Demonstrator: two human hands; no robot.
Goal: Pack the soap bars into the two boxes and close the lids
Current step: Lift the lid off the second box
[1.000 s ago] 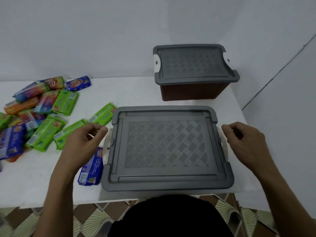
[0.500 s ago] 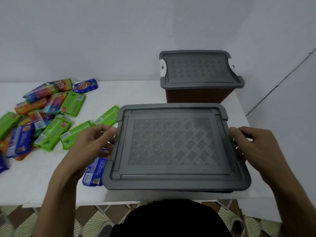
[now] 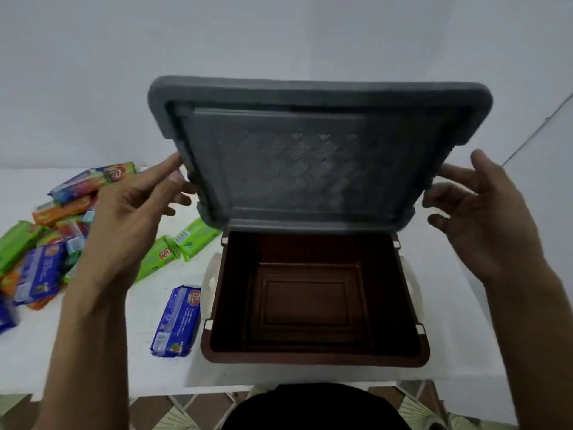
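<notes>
- Holding the grey lid [image 3: 310, 169] tilted up at frame centre, over the open brown box [image 3: 316, 358]: left hand [image 3: 124, 218] pinches its left edge, right hand [image 3: 486, 218] grips its right edge.
- Lid looks like thin, stiff plastic, probably light; the side edges are the best hold.
- Box sits lower centre on the white table [image 3: 93, 352], nothing inside.
- Soap bars [image 3: 40, 243] are piled at left, and one blue soap bar [image 3: 176, 321] lies just beside the box. They look firm and light, wrappers likely slick; grip across the long sides.
</notes>
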